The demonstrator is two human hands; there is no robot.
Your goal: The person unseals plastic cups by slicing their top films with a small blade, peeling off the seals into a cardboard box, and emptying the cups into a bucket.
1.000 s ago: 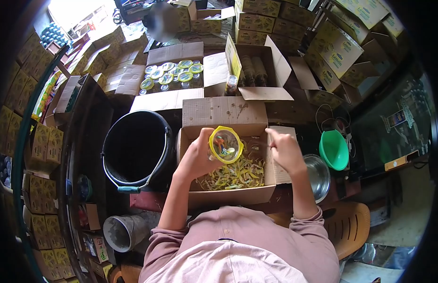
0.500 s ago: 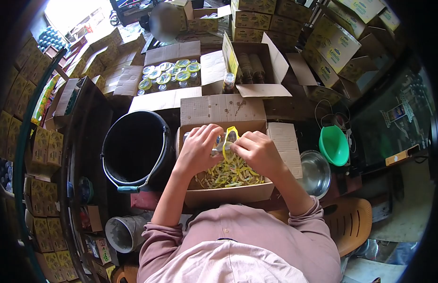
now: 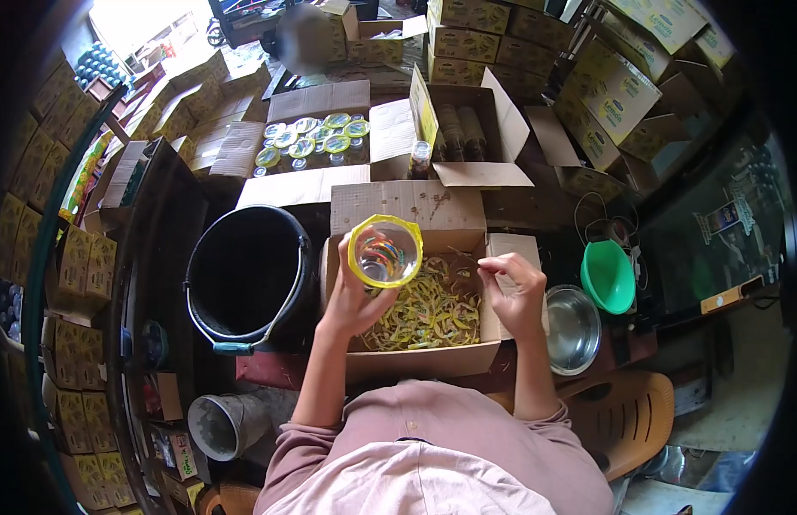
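Left hand (image 3: 351, 302) holds yellow-rimmed container (image 3: 386, 251) above open carton (image 3: 424, 362); right hand (image 3: 517, 290) hovers apart, over carton's right side. Black bucket (image 3: 244, 262) at left.

- Wearer's two hands in play: left hand (image 3: 354, 299) toward eight o'clock, right hand (image 3: 517, 292) half past three!
- One yellow-rimmed container (image 3: 386, 257) at the hub!
- One black bucket (image 3: 248, 275) at nine, one grey bucket (image 3: 227, 425) half past seven!
- One green bowl (image 3: 606, 279), three; one steel bowl (image 3: 577, 330), near four!

A packing workshop (note the stacked cartons (image 3: 465, 40)).
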